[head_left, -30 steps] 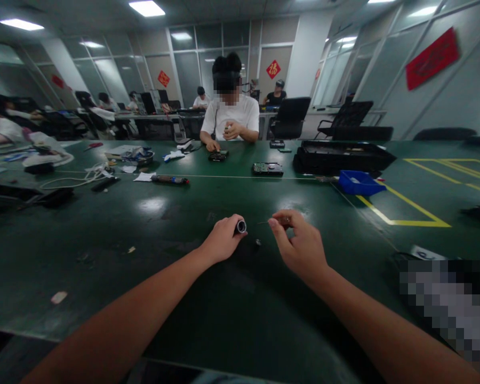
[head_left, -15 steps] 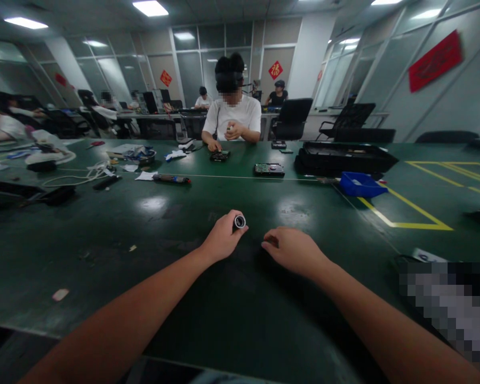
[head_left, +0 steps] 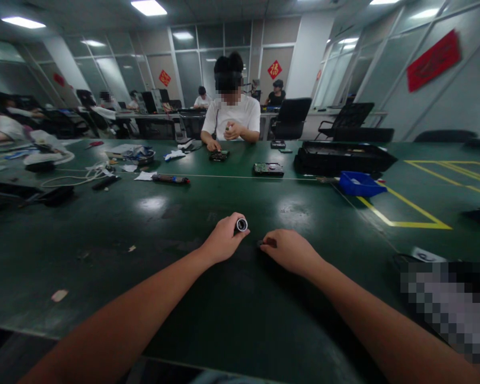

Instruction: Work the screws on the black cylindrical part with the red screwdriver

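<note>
Near the middle of the green table [head_left: 208, 330], my left hand [head_left: 221, 240] is closed around a short dark tube with a silver rim [head_left: 242, 224]. The tube's round open end faces me, and its far part is hidden by my fingers. Just to the right, my right hand [head_left: 290, 249] is low over the tabletop with thumb and fingertips pinched together. A small dark piece [head_left: 260, 243] shows at those fingertips; it is too small to name. The two hands are apart, with a narrow gap between them.
Beyond my hands lie a dark pen-shaped tool [head_left: 171, 179], a hard drive [head_left: 268, 169], a blue bin [head_left: 360, 184] and a long black tray [head_left: 344, 157]. A person in a white shirt [head_left: 248, 114] sits opposite, handling another drive [head_left: 219, 155]. Cables [head_left: 76, 178] clutter the left.
My right fingertips have closed, and a small dark piece now shows at them. My left hand, with the tube, has shifted very slightly to the right and down.
</note>
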Motion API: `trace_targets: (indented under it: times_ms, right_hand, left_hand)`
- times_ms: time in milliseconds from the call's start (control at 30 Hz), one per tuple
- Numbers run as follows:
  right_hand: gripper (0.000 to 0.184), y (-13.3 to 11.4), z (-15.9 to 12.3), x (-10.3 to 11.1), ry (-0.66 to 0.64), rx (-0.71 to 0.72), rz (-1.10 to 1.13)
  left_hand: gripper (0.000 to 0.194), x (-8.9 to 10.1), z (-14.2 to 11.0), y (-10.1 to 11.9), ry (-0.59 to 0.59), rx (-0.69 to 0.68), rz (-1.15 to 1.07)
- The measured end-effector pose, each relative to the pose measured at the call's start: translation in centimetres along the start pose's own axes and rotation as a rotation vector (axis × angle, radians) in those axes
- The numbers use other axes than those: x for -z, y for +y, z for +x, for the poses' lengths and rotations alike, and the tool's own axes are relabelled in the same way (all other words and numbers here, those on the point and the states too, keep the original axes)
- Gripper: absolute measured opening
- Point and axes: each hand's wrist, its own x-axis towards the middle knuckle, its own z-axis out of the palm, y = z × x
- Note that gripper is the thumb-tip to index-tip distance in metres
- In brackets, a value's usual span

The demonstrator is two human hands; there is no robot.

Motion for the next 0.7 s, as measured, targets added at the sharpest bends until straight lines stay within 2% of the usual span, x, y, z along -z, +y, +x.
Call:
trace_targets:
  times_ms: [267,567,700]
  right_hand:
    - [0.016,-1.1,-0.6,0.3,0.201,0.156,0.168]
    - [0.012,-1.3,-0.7,0.2,0.135,0.244,0.158]
    - [0.011,-1.3,-0.6,0.3,0.169,0.187,0.140]
  left_hand:
    - [0.011,0.2,-0.3,0.5,-0.105,-0.096,0.117]
    - [0.023,0.0,-0.5,0.8,-0.213,-0.255,0.215]
    - [0.023,0.0,-0.6,1.0,-0.229,-0.267,0.213]
